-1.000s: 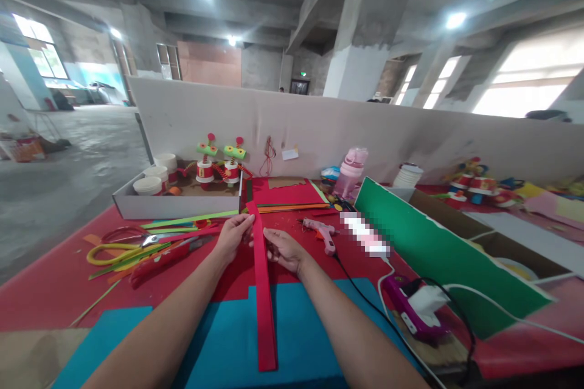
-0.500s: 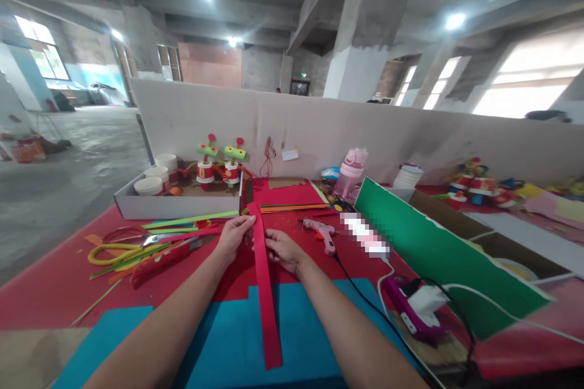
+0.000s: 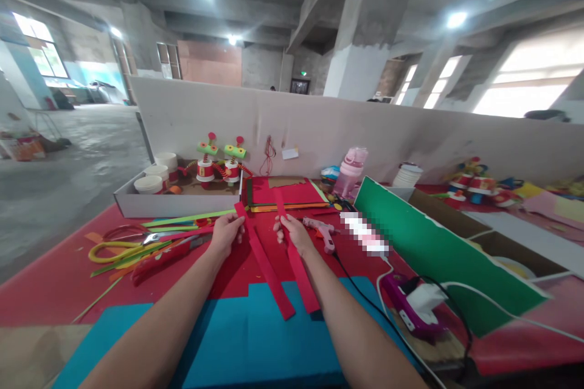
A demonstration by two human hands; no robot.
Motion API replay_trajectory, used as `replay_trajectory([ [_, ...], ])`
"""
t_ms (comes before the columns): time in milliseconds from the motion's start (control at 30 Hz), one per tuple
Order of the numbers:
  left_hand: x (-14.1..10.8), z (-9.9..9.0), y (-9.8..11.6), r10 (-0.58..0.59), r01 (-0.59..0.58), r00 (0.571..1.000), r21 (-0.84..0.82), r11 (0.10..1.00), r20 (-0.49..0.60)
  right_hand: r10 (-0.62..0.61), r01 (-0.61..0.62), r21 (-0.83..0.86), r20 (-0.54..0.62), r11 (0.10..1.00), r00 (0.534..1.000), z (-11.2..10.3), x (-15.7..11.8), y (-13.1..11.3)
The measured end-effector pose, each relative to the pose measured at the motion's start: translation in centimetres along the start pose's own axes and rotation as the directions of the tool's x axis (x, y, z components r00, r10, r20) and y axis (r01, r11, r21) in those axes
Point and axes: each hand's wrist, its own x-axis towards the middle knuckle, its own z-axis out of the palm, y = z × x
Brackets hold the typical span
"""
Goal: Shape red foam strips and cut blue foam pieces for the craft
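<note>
My left hand (image 3: pixel 228 232) is closed on a red paper strip (image 3: pixel 267 264), pinching it near its upper end, and the strip slants down to the right over the blue sheet (image 3: pixel 228 340). A second red paper strip (image 3: pixel 303 282) is gripped in my right hand (image 3: pixel 291 233), its top end sticking up past the fingers and its lower part running down beside the forearm. Between the hands the two strips are apart. Just right of my right hand lies a pink glue gun (image 3: pixel 322 234) on the red table cover (image 3: pixel 177 285).
Scissors (image 3: pixel 116 250) and several coloured strips lie at left. Behind them a white box (image 3: pixel 177 206) holds cups and two paper figures. On the right stand a green board (image 3: pixel 438 261) and a purple power strip (image 3: pixel 417 310) with cables. A pink bottle (image 3: pixel 351 170) stands behind.
The red paper, earlier seen as one strip between both hands, now shows as two separate strips. My right hand has moved slightly right with one; my left has moved slightly left with the other.
</note>
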Motion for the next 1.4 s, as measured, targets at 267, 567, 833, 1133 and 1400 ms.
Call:
replay_trajectory([
  [267, -0.4, 0.3, 1.6, 0.134, -0.132, 0.986, 0.020, 0.991, -0.099, 0.088, -0.102, 0.032, 0.299, 0.994, 0.950, 0.9, -1.8, -0.2],
  [567, -1.3, 0.2, 2.3, 0.080, -0.099, 0.972, 0.073, 0.992, 0.221, 0.230, -0.267, 0.008, 0.481, 0.964, 0.846, 3.3, -3.0, 0.8],
  [833, -2.2, 1.3, 1.3, -0.021, 0.013, 0.869, 0.020, 1.000, 0.494, 0.172, -0.211, 0.087, 0.330, 0.974, 0.928, 2.9, -1.9, 2.0],
  [1133, -1.7, 1.0, 1.6, 0.033, -0.077, 0.934, 0.109, 0.991, 0.356, 0.203, -0.259, 0.152, 0.309, 0.954, 0.929, 3.1, -1.9, 2.0],
  [1400, -1.8, 1.3, 1.6, 0.085, -0.147, 0.956, 0.207, 0.967, 0.282, 0.183, -0.211, 0.091, 0.249, 0.973, 0.951, 3.2, -2.0, 1.9],
])
